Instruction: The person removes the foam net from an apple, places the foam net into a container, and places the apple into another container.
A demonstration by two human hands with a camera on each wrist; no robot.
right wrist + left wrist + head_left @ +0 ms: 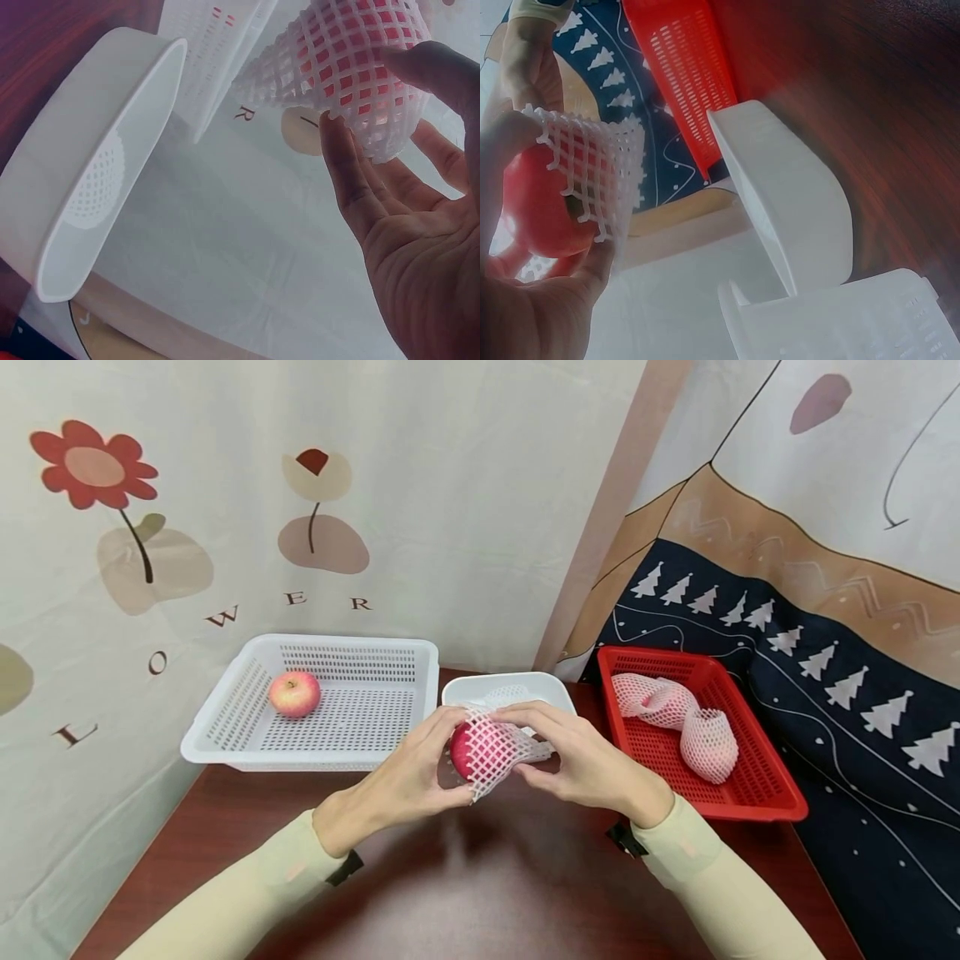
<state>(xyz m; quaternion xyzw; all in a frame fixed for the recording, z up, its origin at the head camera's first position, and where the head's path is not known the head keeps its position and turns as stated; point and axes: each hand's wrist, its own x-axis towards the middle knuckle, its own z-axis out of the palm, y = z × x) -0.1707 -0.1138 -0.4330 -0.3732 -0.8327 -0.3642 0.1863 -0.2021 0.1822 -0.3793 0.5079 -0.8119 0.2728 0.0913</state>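
Both hands meet over the middle of the table around a red apple (461, 750), partly covered by a white foam net sleeve (497, 753). My left hand (405, 781) grips the apple and the sleeve's edge between thumb and fingers. On the other side, my right hand (588, 760) holds the netted part with thumb and fingertips. In the left wrist view the bare side of the apple (540, 206) shows outside the net's open rim. The right wrist view shows the net (337, 67) tapering to a narrow end.
A white perforated basket (197, 745) at the left holds one apple (294, 694). Behind the hands stands a white tray (557, 690) with a foam net (97, 184) inside. The red basket (783, 797) at the right holds several netted fruits (708, 746). A printed curtain hangs behind.
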